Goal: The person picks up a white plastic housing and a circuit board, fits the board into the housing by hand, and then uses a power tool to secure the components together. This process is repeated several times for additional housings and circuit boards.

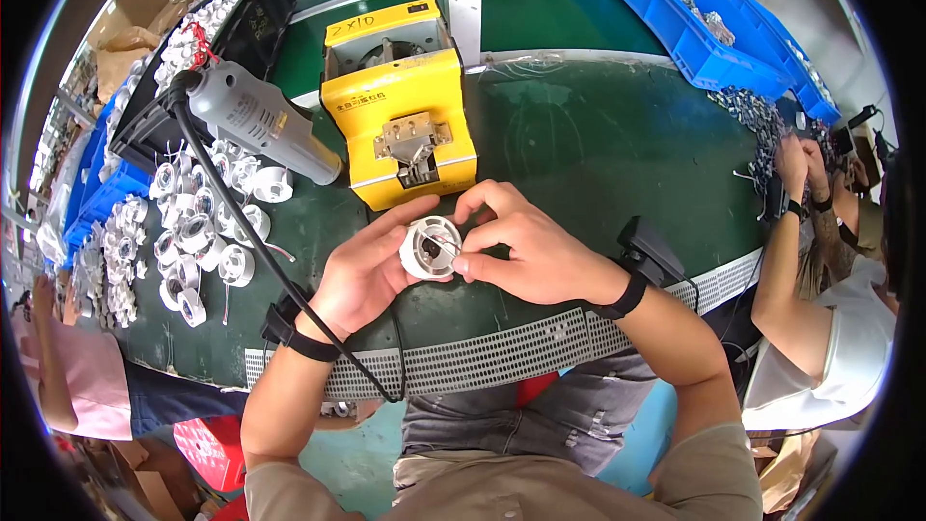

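Observation:
My left hand (365, 270) cups a small round white lamp housing (429, 247) from below, its open face turned up. My right hand (521, 241) is over its right side, thumb and forefinger pinching thin wires that run into the housing. Both hands hover above the green bench (598, 154), just in front of a yellow benchtop machine (400, 116) with a metal jaw on its front. Each wrist wears a black band.
A grey electric screwdriver (260, 121) lies left of the machine, its black cable (251, 241) running toward me. Several white housings (193, 232) are heaped at the left. Blue bins (694, 24) line the back right. Other people work at right (820, 260) and lower left (77, 367).

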`<state>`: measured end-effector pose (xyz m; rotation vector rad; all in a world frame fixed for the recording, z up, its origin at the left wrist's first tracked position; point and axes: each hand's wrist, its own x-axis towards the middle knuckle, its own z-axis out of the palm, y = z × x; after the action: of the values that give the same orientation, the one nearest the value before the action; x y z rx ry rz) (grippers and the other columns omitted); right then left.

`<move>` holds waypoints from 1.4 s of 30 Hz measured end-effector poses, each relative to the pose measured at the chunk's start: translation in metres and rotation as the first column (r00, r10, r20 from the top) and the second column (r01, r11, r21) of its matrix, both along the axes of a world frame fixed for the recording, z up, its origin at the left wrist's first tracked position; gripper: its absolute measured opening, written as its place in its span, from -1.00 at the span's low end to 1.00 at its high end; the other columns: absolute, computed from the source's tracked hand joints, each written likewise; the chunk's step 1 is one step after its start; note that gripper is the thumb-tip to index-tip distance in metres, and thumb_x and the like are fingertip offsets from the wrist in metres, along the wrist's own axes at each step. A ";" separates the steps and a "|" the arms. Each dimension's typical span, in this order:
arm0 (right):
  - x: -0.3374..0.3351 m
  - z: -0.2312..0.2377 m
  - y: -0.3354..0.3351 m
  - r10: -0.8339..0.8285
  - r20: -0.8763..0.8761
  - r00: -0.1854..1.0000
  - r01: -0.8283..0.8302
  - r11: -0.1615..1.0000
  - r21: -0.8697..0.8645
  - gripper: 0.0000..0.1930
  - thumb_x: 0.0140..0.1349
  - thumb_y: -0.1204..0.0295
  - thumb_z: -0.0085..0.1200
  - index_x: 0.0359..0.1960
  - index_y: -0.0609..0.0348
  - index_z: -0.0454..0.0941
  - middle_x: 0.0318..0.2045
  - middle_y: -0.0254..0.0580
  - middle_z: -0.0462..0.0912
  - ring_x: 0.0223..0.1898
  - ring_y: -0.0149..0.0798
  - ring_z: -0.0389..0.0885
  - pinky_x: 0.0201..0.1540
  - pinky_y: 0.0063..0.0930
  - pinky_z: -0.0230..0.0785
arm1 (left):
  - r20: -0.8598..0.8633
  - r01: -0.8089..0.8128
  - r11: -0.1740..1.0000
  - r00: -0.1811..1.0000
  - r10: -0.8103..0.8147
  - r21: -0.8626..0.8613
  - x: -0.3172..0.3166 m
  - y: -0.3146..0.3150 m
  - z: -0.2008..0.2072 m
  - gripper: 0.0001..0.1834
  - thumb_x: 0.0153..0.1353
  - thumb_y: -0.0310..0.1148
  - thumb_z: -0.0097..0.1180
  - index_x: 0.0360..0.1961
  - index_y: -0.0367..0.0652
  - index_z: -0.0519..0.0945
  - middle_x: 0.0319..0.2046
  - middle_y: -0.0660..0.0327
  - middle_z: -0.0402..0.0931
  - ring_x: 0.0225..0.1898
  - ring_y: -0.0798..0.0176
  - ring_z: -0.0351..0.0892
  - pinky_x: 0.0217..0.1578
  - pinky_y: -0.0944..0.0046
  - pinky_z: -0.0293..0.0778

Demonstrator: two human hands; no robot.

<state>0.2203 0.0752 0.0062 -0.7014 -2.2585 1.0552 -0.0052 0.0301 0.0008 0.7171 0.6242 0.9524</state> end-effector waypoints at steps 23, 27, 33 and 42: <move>-0.003 0.004 0.006 -0.185 -0.296 0.937 0.145 0.978 -0.151 -0.73 0.16 0.68 0.14 -0.11 0.25 0.43 -0.19 -0.26 0.45 -0.27 -0.39 0.62 -0.15 -0.58 0.52 | -0.004 -0.189 0.972 0.981 0.192 0.140 0.002 -0.003 -0.002 -0.62 0.40 -0.45 -0.14 0.21 -0.27 0.39 0.22 0.09 0.35 0.16 0.21 0.43 0.15 0.19 0.43; 0.000 0.003 0.007 -0.231 -0.303 0.925 0.082 0.897 -0.434 -0.79 0.18 0.72 0.09 -0.15 0.30 0.47 -0.13 -0.18 0.52 -0.12 -0.33 0.63 -0.13 -0.53 0.54 | 0.007 -0.248 0.957 0.968 0.249 0.153 0.002 -0.004 -0.002 -0.61 0.41 -0.43 -0.13 0.22 -0.25 0.37 0.20 0.09 0.36 0.16 0.19 0.44 0.14 0.18 0.44; -0.004 0.000 0.005 -0.156 -0.405 0.901 0.049 0.964 -0.262 -0.77 0.16 0.72 0.10 -0.13 0.32 0.58 -0.03 -0.11 0.53 -0.11 -0.32 0.63 -0.09 -0.52 0.54 | 0.053 -0.280 0.948 0.960 0.275 0.149 0.004 -0.003 0.002 -0.56 0.40 -0.42 -0.13 0.29 -0.23 0.28 0.22 0.11 0.33 0.19 0.20 0.40 0.16 0.18 0.41; -0.002 0.004 0.005 -0.022 -0.296 0.955 0.022 1.000 -0.003 -0.80 0.15 0.62 0.19 -0.16 0.26 0.64 -0.16 -0.21 0.58 -0.41 -0.50 0.55 -0.41 -0.71 0.37 | 0.095 -0.243 0.939 0.969 0.226 0.243 0.006 -0.005 0.005 -0.51 0.38 -0.49 -0.16 0.33 -0.23 0.21 0.28 0.13 0.22 0.24 0.22 0.31 0.23 0.16 0.31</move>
<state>0.2182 0.0798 0.0099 -0.5271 -1.9888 1.0715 0.0011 0.0247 0.0062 0.8462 0.5424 1.2891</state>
